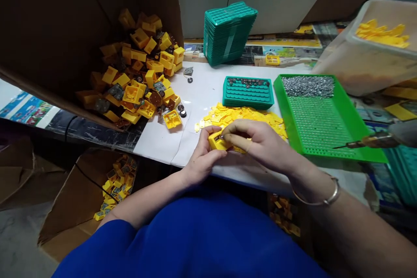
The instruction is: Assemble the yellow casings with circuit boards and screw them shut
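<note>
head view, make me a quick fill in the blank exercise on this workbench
1. The casing in the person's left hand is coloured ____.
2. The bangle is worn on the ____ wrist.
3. The perforated tray with silvery metal parts is coloured bright ____.
4. The large box at left, holding loose casings, is made of ____.

Missing words: yellow; right; green; cardboard

Case [215, 143] up front, tabs [239, 115] just behind, then tray [249, 93], then stack [224, 37]; carton [65, 21] left, parts [138, 55] inside; across to the bin [353, 117], right, screws [308, 86] in it, tub [345, 61] beyond!
</note>
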Demonstrator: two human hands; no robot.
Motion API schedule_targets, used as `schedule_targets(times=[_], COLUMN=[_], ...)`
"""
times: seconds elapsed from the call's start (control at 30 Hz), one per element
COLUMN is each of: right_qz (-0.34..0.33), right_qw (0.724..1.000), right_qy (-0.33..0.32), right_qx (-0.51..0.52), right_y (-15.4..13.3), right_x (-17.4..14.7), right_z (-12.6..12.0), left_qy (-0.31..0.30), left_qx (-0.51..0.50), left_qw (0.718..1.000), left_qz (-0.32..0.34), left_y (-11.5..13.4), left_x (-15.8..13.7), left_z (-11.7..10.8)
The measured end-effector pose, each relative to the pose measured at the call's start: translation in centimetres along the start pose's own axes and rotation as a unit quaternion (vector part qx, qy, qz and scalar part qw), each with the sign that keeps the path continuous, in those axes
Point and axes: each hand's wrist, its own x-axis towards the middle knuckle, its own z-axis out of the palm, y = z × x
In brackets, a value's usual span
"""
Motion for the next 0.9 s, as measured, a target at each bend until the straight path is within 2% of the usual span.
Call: schedule_targets(times=[0.17, 0.3, 0.37, 0.47, 0.53, 0.63, 0.73, 0.8, 0.87, 0.9], right_qz=[-0.048, -0.055, -0.040, 0.035, 0.099, 0.161, 0.152, 0.098, 0.043, 0.029], right_qw=[0.995, 0.986, 0.984, 0.990, 0.991, 0.982, 0.966, 0.979, 0.992, 0.984], right_qy=[0.033, 0.066, 0.090, 0.109, 0.085, -0.024, -0.153, -0.153, -0.103, -0.087], right_qx=[-0.078, -0.145, -0.150, -0.076, 0.000, 0.096, 0.145, 0.094, -0.060, -0.155], right_y=[0.6, 0.5, 0.3, 0.6, 1.0, 1.4, 1.4, 1.1, 0.8, 0.6], right_x=[-1.5, -1.9, -2.0, -1.7, -1.3, -0.4, 1.1, 2.4, 3.8, 4.5], right_z=[0.9, 1.7, 2.2, 2.7, 2.6, 1.8, 0.9, 0.9, 1.7, 2.3], left_qy=[-0.010, 0.013, 0.020, 0.006, -0.009, -0.017, -0.009, 0.007, 0.031, 0.043], left_qx=[0.094, 0.150, 0.163, 0.155, 0.148, 0.147, 0.121, 0.084, 0.042, 0.026], left_qw=[0.995, 0.986, 0.983, 0.985, 0.986, 0.988, 0.993, 0.996, 0.997, 0.997], left_qz=[0.032, 0.069, 0.084, 0.081, 0.074, 0.039, -0.008, -0.037, -0.055, -0.054], left_y=[-0.1, 0.1, 0.2, 0.3, 0.5, 0.9, 1.4, 2.0, 2.6, 3.0], left_x=[-0.3, -0.3, -0.4, -0.4, -0.5, -1.0, -1.7, -2.2, -2.5, -2.6], left_z=[0.2, 0.6, 0.7, 0.4, -0.1, -1.4, -2.9, -3.7, -4.4, -4.6])
